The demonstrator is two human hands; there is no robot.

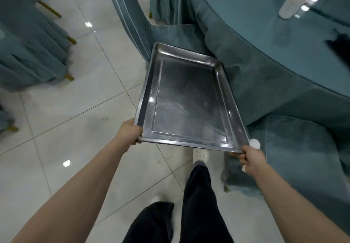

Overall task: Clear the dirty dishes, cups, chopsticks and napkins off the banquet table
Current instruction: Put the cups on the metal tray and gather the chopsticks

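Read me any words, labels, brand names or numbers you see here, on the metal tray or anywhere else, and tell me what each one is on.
None: no readable text in this view.
Metal tray, held by left hand and right hand: bare steel, only scratches and glare.
Teal tablecloth and chair covers: plain fabric.
Floor tiles: unmarked.

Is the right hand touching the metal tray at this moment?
Touching. The head view shows the right hand with fingers curled round the near right corner of the metal tray, gripping its rim.
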